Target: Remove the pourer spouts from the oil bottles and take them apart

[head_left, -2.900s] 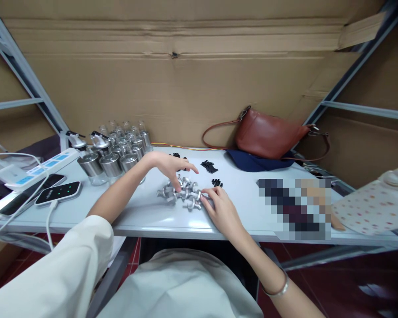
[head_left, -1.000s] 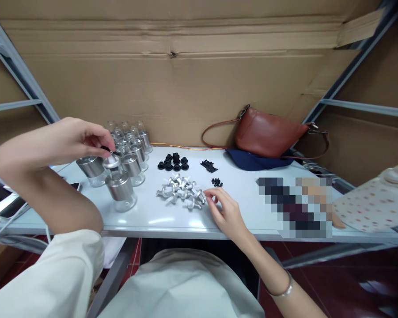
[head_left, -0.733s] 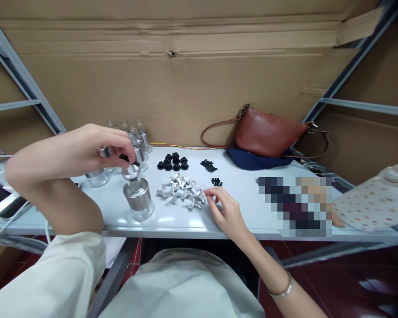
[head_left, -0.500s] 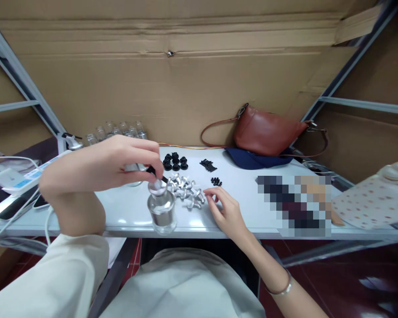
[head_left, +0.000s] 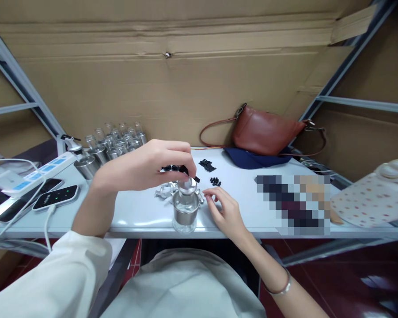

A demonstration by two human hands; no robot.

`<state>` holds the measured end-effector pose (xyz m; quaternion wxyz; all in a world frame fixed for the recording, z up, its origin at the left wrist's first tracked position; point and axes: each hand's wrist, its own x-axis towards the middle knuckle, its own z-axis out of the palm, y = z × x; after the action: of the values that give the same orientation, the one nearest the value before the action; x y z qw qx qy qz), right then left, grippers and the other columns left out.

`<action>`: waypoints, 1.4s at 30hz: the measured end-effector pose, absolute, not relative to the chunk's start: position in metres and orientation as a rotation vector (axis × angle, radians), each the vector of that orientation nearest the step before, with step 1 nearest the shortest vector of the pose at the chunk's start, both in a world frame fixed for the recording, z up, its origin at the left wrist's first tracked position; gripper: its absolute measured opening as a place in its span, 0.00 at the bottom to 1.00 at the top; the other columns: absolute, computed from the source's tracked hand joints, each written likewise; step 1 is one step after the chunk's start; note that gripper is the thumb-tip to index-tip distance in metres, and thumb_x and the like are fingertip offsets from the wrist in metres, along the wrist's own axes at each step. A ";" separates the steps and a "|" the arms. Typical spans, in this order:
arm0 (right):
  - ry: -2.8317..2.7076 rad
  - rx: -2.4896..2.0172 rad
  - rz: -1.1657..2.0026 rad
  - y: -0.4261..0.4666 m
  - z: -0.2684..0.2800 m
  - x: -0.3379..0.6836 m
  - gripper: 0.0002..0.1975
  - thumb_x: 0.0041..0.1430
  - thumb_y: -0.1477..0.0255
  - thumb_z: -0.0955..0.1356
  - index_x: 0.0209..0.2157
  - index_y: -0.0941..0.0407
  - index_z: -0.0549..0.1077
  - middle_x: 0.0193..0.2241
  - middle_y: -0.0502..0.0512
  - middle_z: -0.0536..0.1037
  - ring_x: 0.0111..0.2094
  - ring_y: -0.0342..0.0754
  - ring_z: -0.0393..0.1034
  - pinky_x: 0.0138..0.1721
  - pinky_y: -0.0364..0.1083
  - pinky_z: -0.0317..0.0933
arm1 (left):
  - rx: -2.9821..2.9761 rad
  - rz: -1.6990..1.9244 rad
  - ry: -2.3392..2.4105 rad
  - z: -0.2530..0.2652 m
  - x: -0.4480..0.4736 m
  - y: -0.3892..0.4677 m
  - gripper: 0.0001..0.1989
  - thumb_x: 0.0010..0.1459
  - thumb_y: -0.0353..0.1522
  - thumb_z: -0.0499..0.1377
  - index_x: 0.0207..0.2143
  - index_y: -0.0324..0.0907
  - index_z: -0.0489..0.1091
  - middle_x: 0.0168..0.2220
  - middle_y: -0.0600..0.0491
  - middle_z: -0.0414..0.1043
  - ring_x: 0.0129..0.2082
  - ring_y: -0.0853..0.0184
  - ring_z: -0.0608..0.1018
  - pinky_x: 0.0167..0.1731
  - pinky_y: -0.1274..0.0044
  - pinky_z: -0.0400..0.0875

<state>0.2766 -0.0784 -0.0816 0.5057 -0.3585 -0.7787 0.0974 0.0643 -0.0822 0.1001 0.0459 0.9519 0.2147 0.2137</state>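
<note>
- Two bare hands work at the near edge of a pale table (head_left: 139,214), in front of the person's lap.
- Left hand (head_left: 145,167) reaches in from nine o'clock and pinches the silver cap of a small bottle (head_left: 185,210) between fingertips and thumb; the grasp is closed on the cap's top.
- That small bottle stands upright at the table's front edge, its steel sleeve round a clear glass body.
- Right hand (head_left: 225,210) lies just beside the bottle at three o'clock, fingers loosely curled, holding nothing that can be seen.
- Silver spout caps (head_left: 164,192) lie in a heap behind the bottle at eleven o'clock, partly hidden by the left hand.
- Tiny black parts (head_left: 215,181) sit at one o'clock from the bottle.
- More bottles (head_left: 109,143) stand clustered well off at ten o'clock, near a power strip (head_left: 49,168) and a phone (head_left: 56,196).
- Brown leather bag (head_left: 268,132) rests at the table's back, at two o'clock.
</note>
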 end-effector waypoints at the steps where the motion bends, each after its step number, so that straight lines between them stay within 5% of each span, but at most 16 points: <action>1: -1.879 -0.862 0.237 -0.078 -0.082 0.277 0.07 0.62 0.77 0.61 0.37 0.55 0.70 0.31 0.55 0.75 0.33 0.47 0.70 0.34 0.46 0.64 | 2.901 0.657 0.661 0.100 0.065 -0.082 0.07 0.60 0.28 0.55 0.32 0.41 0.73 0.32 0.53 0.73 0.30 0.73 0.75 0.31 0.82 0.68; 21: -1.828 -0.840 0.271 -0.081 -0.077 0.275 0.06 0.62 0.75 0.62 0.39 0.55 0.68 0.31 0.54 0.74 0.33 0.47 0.69 0.34 0.47 0.64 | 2.957 0.792 0.686 0.083 0.080 -0.067 0.09 0.62 0.27 0.52 0.30 0.39 0.70 0.33 0.52 0.68 0.32 0.71 0.73 0.33 0.80 0.66; 30: -1.598 -0.695 0.482 -0.081 -0.062 0.254 0.24 0.57 0.63 0.67 0.53 0.53 0.61 0.48 0.61 0.70 0.46 0.53 0.67 0.46 0.55 0.64 | 2.990 0.831 0.688 0.081 0.083 -0.073 0.07 0.62 0.28 0.53 0.33 0.39 0.70 0.33 0.52 0.68 0.30 0.73 0.71 0.31 0.81 0.65; 42: -1.587 -0.683 0.840 -0.090 -0.027 0.239 0.13 0.62 0.63 0.63 0.46 0.53 0.64 0.40 0.56 0.76 0.40 0.51 0.73 0.42 0.50 0.67 | 2.717 0.691 0.490 0.078 0.085 -0.055 0.11 0.59 0.30 0.58 0.45 0.40 0.68 0.40 0.48 0.73 0.39 0.70 0.75 0.38 0.79 0.69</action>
<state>0.2390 -0.0903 -0.0274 0.5729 -0.2914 -0.6771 0.3583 0.0850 -0.0554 0.0784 0.1472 0.9442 0.1702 0.2403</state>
